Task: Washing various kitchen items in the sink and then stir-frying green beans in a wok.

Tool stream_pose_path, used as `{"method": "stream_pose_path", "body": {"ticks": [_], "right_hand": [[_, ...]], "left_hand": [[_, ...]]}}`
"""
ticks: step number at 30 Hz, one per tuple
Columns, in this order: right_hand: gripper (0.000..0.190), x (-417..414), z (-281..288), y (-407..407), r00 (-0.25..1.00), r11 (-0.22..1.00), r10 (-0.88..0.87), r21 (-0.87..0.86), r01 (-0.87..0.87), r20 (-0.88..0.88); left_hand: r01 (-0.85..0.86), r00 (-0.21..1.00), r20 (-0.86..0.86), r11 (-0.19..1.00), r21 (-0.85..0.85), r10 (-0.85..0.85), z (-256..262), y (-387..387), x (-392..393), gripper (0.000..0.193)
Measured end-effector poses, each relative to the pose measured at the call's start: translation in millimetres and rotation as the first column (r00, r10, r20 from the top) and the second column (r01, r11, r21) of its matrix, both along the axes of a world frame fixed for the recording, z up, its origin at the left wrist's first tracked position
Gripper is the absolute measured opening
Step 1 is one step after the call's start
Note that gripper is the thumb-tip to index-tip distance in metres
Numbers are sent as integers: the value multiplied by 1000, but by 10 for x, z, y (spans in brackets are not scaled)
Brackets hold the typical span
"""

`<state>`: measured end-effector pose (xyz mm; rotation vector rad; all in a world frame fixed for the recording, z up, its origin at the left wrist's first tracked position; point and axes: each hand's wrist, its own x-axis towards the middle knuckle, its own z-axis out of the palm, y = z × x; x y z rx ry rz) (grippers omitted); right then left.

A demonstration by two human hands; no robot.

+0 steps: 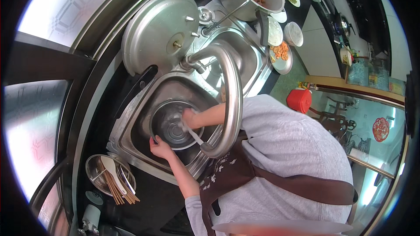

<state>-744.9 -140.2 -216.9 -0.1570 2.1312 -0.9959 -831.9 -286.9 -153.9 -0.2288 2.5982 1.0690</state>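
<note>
A round metal bowl [157, 121] sits in the near basin of a stainless steel sink [137, 131], with some water inside. My left hand [160, 148] grips its rim, thumb over the edge. Inside the bowl is my right hand [190, 118], blurred and partly hidden by splashing; whether its fingers hold anything cannot be made out. From the thick curved faucet [234, 91] a stream of water [195, 136] runs down into the bowl beside my right hand.
A large pot lid [157, 29] with a black handle leans behind the faucet. Beyond the second basin [242, 52] stands a deep pot [229, 0] of brown food. Shrimp lie on a plate [285, 64]. A steel bowl [93, 180] holds chopsticks and a white rice paddle [111, 170].
</note>
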Motion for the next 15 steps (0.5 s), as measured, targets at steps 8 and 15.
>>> {"method": "stream_pose_path", "body": {"ticks": [8, 15], "right_hand": [[21, -445, -132, -408, 670, 660, -743, -177, 730, -7], [25, 97, -289, -194, 975, 808, -17, -572, 144, 221]], "left_hand": [[-46, 998, 45, 993, 111, 41, 55, 55, 119, 29], [-132, 986, 116, 981, 140, 116, 15, -11, 73, 31]]}}
